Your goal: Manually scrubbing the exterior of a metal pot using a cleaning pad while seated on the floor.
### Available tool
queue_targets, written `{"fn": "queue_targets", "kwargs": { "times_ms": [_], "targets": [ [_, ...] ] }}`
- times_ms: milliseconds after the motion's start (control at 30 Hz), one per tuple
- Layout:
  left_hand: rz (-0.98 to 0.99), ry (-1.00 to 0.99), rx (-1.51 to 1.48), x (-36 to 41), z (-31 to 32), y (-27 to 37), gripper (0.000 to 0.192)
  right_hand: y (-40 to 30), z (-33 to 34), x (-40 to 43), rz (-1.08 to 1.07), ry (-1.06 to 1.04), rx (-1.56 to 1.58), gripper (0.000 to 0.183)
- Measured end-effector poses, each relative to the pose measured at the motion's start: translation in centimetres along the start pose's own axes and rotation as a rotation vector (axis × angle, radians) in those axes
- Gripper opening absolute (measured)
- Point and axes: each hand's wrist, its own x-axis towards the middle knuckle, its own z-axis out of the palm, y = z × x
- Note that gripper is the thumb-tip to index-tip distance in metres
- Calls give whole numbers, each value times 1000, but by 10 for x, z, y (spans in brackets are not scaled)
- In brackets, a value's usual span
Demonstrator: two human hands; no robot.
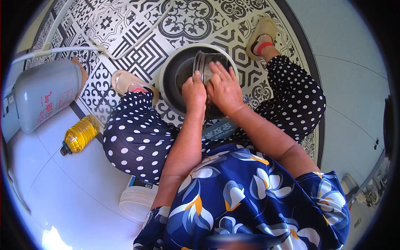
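Note:
A round basin with a pale rim and dark inside stands on the floor between my feet, with what looks like water in it. A metal pot or bowl is tilted on its side over the basin. My left hand grips its rim, thumb on top. My right hand lies flat against its side, fingers spread; whether it holds a cloth cannot be told. Something silvery, perhaps a scourer, shows just beside my right wrist. My palms hide part of the pot.
A grey gas cylinder stands at the left, beside a bottle of yellow oil. White pipes cross the upper left. A white plastic bucket is behind my left leg. Slippered feet flank the basin.

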Motion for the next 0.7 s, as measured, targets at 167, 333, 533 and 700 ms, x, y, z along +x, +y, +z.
{"fn": "queue_targets", "kwargs": {
  "times_ms": [167,333,533,700],
  "targets": [
    [52,23,74,5,4,-10,44,28,11,61,371,-143,68,29],
    [-13,25,-19,6,-1,-6,42,13,17,28,105,55,-29,31],
    [21,-47,-50,2,0,-10,42,0,6,-7,14,-15,-2,30],
    [104,-20,86,-4,-3,-18,43,40,5,63,661,-447,208,33]
  ]
}}
